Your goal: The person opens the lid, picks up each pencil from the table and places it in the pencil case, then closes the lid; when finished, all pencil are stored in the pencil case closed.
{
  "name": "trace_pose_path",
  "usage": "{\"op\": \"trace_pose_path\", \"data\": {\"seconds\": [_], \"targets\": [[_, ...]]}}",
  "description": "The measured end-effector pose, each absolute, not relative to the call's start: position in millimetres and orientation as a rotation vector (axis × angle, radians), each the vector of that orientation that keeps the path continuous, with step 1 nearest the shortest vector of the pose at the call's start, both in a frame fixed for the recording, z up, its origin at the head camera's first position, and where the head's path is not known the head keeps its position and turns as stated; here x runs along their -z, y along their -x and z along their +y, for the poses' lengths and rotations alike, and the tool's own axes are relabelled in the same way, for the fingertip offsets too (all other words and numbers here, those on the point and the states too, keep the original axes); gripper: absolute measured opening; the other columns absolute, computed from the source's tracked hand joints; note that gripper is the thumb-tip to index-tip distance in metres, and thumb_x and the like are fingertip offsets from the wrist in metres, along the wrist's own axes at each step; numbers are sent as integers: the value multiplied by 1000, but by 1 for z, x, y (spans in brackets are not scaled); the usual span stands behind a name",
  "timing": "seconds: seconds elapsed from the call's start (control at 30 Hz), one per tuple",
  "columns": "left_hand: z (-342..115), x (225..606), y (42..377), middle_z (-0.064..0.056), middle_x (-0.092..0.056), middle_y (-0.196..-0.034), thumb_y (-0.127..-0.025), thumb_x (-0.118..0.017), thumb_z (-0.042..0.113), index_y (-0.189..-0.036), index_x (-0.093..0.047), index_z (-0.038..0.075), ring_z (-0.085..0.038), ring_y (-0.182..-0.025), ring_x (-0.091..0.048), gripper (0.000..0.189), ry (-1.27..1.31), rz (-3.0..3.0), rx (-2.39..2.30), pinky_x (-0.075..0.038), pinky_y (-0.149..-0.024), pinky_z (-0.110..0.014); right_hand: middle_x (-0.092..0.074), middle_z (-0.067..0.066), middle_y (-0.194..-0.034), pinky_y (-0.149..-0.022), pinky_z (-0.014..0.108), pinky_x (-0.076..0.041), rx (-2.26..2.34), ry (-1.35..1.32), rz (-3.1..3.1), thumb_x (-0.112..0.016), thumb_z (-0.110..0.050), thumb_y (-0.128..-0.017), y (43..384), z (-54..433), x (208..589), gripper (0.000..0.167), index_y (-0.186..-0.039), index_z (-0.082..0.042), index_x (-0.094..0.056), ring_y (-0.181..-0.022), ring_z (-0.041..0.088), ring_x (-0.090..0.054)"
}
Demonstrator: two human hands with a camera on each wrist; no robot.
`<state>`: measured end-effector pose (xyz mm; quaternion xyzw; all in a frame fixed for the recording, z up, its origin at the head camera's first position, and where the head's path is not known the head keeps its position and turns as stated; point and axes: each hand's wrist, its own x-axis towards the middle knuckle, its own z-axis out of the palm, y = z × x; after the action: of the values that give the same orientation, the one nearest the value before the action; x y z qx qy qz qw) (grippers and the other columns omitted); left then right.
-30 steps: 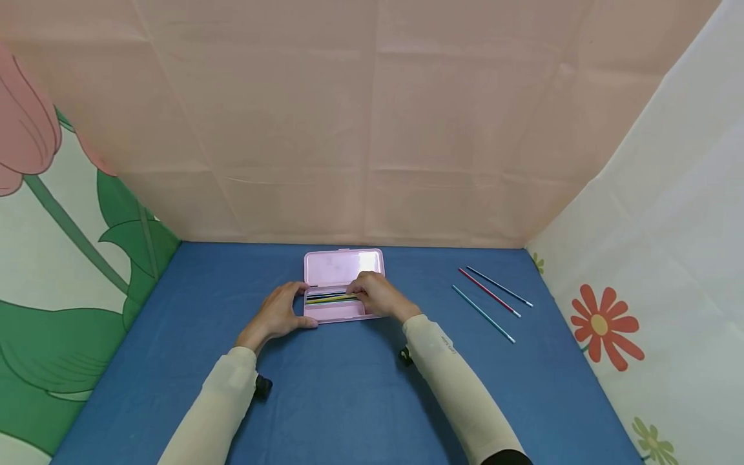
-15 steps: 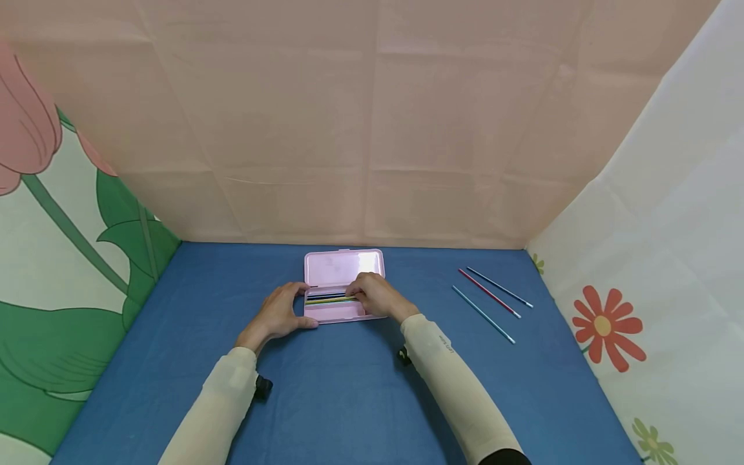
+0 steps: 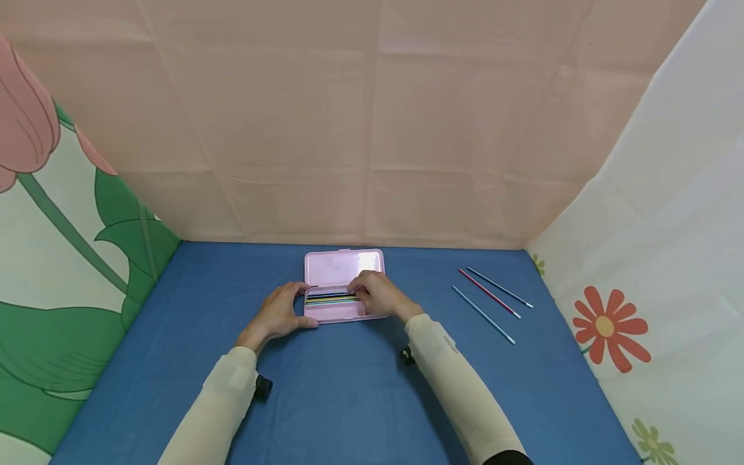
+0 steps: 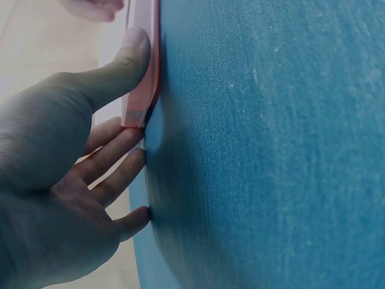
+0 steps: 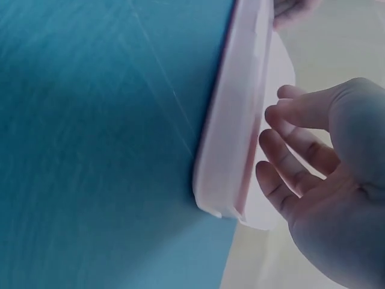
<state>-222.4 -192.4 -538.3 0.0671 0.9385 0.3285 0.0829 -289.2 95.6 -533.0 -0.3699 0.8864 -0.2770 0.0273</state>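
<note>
A pink pencil case [image 3: 337, 312] lies with its lid [image 3: 343, 268] raised at the back of the table. Several pencils [image 3: 328, 298], yellow and dark ones among them, rest side by side inside. My left hand [image 3: 279, 311] holds the case's left end, thumb on the front wall and fingers around the end and back. Over the right half of the case is my right hand [image 3: 380, 295], fingers bent loosely above the pencils' right ends, which it hides. In the right wrist view its fingertips [image 5: 272, 114] stand beside the case's rim with no pencil visible between them.
Three more pencils lie to the right on the blue tablecloth [image 3: 337, 400]: a dark blue one [image 3: 500, 287], a red one [image 3: 489, 292] and a teal one [image 3: 484, 314]. A beige backdrop [image 3: 372, 129] rises behind the table, with flower-printed cloths at both sides.
My right hand has shifted slightly right and up off the yellow pencil, which now lies level among the others. My left hand has stayed on the case.
</note>
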Motion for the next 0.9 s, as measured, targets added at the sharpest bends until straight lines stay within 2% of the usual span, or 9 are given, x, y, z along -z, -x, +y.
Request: {"op": "trace_pose_path", "data": {"seconds": [0.1,0.23,0.4,0.63,0.9], "targets": [[-192,538,222,-25,-54,-168,-88,-100,33,-161,-55,5,-50,-158,-46,90,-198,2804,-980,-35,-133,-75,-83,15,-113,-97,45,-67,878,1116,2757,-64,6,-103,283,101,523,26,-120,1,-84,-104,28,-78],[-192,538,222,-25,-54,-169,-88,-100,32,-161,-55,6,-50,-159,-46,90,-195,2805,-981,-35,-133,-74,-83,12,-115,-98,43,-67,853,1089,2817,-69,1,-106,277,113,515,22,-121,-2,-84,-106,25,-78],[-191,537,221,-25,-53,-169,-88,-100,33,-161,-55,6,-51,-159,-45,90,-193,2799,-977,-35,-133,-75,-82,12,-119,-102,49,-64,907,1008,2829,-71,-5,-107,268,136,511,21,-125,-2,-83,-111,26,-74],[-191,537,221,-25,-52,-170,-88,-100,33,-162,-54,6,-50,-160,-45,91,-188,2796,-978,-35,-134,-74,-80,15,-125,-107,58,-63,986,967,2865,-73,-4,-105,248,174,514,25,-129,1,-80,-119,33,-75],[-191,536,221,-25,-53,-170,-88,-100,33,-161,-54,6,-51,-160,-45,91,-183,2801,-978,-35,-134,-74,-78,13,-133,-103,56,-62,971,761,2933,-80,-11,-105,225,220,527,33,-137,-3,-77,-119,32,-73]]}}
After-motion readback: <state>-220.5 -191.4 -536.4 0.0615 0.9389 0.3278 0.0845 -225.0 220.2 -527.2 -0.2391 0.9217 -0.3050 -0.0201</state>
